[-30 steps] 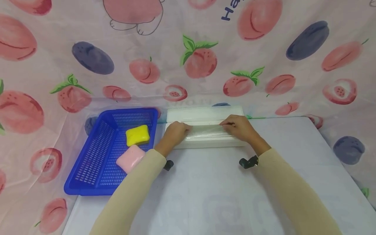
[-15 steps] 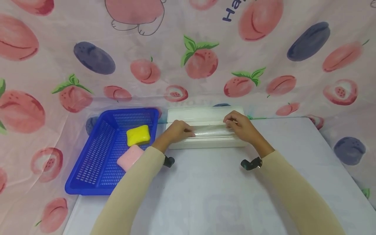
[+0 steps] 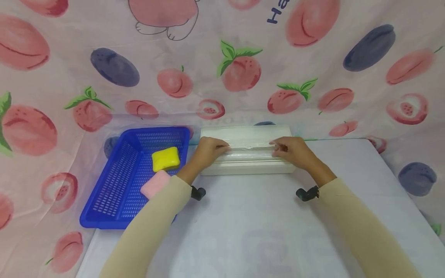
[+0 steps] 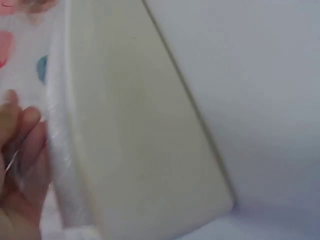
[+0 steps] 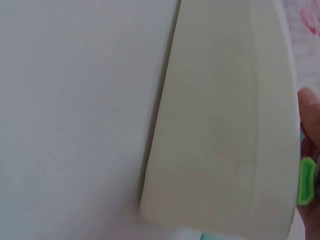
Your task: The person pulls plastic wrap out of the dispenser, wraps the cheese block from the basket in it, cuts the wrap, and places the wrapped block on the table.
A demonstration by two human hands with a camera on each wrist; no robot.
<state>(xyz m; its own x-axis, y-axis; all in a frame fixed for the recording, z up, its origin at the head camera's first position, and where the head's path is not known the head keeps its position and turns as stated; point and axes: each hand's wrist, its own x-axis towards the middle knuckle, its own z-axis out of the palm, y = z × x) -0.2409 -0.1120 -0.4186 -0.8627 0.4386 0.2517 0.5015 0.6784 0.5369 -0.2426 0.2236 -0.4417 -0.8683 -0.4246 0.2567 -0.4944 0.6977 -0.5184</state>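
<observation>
A long white cling film dispenser lies on the table against the backdrop, its lid raised at the back. Clear cling film stretches along its opening between both hands. My left hand pinches the film near the left end; in the left wrist view the see-through film runs beside the curled fingers. Towards the right end, my right hand pinches the film's other side. In the right wrist view the dispenser covers most of that hand, and a small green piece shows by the fingers.
Left of the dispenser stands a blue plastic basket. In it lie a yellow sponge-like block and a pink one, partly behind the left sleeve. A fruit-patterned cloth hangs behind the white table.
My hands have spread slightly apart, the right one shifting right. The left fingers have risen a little along the film, and the film between them has lifted slightly. The basket stays put.
</observation>
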